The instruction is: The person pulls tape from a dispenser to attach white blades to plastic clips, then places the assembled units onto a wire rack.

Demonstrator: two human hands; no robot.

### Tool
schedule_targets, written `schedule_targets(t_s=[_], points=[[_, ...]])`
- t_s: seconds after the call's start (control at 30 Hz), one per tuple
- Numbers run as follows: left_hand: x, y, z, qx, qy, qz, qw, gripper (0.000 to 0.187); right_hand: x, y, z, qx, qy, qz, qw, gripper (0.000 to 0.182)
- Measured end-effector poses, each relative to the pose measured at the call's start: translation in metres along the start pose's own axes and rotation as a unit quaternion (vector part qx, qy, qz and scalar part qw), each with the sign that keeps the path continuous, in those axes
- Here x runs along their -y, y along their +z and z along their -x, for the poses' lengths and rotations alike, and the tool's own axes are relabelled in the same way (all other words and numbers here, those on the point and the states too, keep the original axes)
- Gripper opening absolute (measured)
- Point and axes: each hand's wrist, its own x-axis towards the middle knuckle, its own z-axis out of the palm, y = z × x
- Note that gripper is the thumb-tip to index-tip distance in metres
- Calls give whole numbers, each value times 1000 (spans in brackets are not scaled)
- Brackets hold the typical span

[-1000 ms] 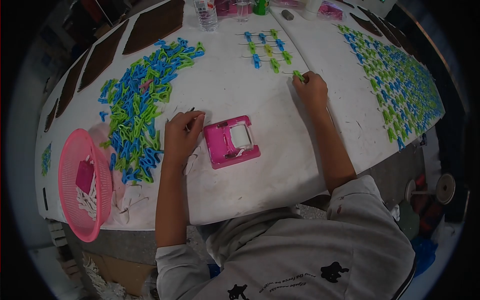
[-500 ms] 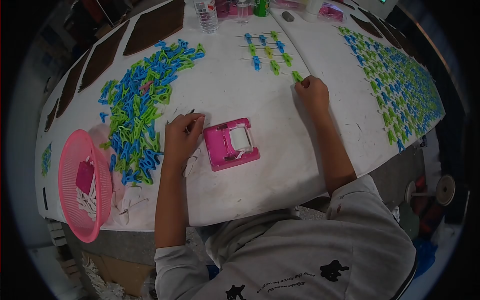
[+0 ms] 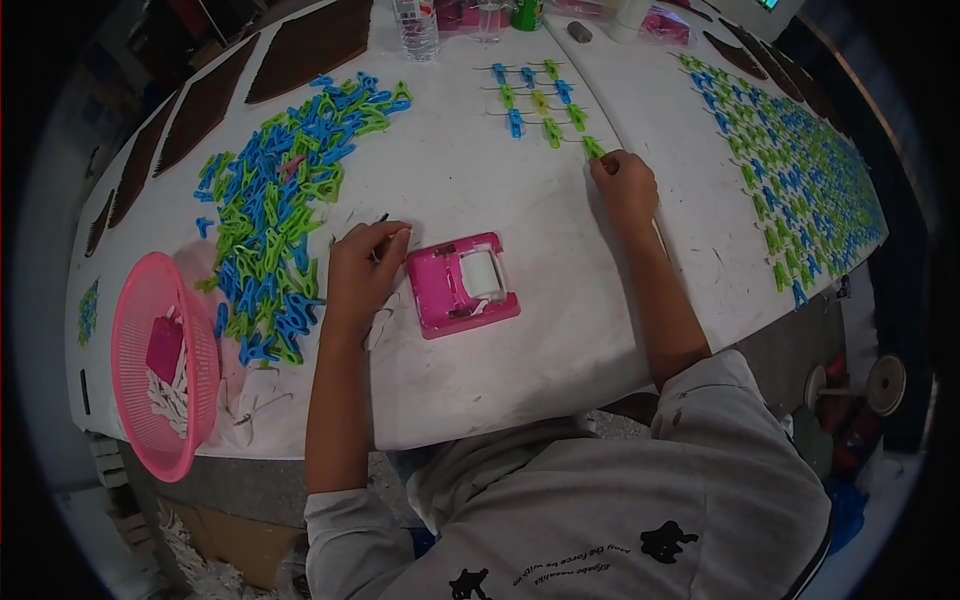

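My right hand [image 3: 627, 192] is closed, its fingertips pinching the lower end of a green clothespin [image 3: 593, 147] on the white table. That clothespin lies at the lower right of small rows of blue and green clothespins [image 3: 553, 132] with thin wires between them. My left hand [image 3: 362, 270] rests with curled fingers between the clothespin pile and a pink tape dispenser [image 3: 435, 290] with a white roll [image 3: 480, 276]. A small dark tip sticks up by its fingers; what they hold, if anything, I cannot make out.
A heap of loose blue and green clothespins [image 3: 270, 220] lies left. A pink basket [image 3: 208, 370] stands at the table's left edge. Many clothespins in rows [image 3: 800, 185] cover the right side. Brown pieces [image 3: 310, 50] and a plastic bottle [image 3: 418, 35] are at the back.
The green clothespin in my right hand has shifted slightly up and left, closer to the rows. My left hand stays almost in place.
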Motion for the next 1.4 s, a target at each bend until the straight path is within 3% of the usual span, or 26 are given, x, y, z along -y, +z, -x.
schedule_targets(t_s=[0.27,0.47,0.53,0.7,0.77,0.8,0.87,0.93,0.97,1.0,1.03,1.07,1.1,1.2,1.27,1.4], points=[[-1,-2,0,18,-20,-8,1000,17,-1,3,-1,-20,-24,-4,999,23],[1,-7,-1,-23,-13,-4,1000,18,1,5,0,-6,-29,16,999,29],[2,-22,-6,-49,31,-50,997,17,2,4,0,-15,-7,8,1000,30],[3,-67,-6,-60,24,-196,978,19,4,-4,3,18,-62,33,997,34],[5,-78,-5,48,-33,-267,962,18,12,-17,9,38,-81,62,994,36],[11,-79,-7,47,-38,-266,962,18,19,-27,11,75,-57,105,990,39],[18,-79,-7,80,6,-186,979,22,33,-52,22,113,-38,151,981,41],[10,-80,1,107,-21,-172,979,24,48,-81,44,108,-108,-18,988,34],[3,-81,3,135,-45,-159,977,27,55,-97,60,96,-205,-180,957,29],[-4,-83,4,133,-49,-161,977,27,61,-114,82,82,-288,-337,893,23],[-10,-83,5,158,-86,-165,970,29,71,-134,105,102,-379,-500,772,12],[-13,-81,4,184,-120,-167,961,31,89,-158,139,129,-359,-625,681,9],[-9,-78,4,196,-117,-165,960,31,105,-172,170,119,-339,-748,558,11],[9,-73,1,243,-97,-160,952,29,107,-172,166,103,-342,-723,591,10],[9,-73,-1,243,-155,-160,944,30,107,-172,165,101,-355,-707,604,8],[11,-69,-1,195,-81,-209,955,28,106,-174,164,101,-404,-679,605,6]])
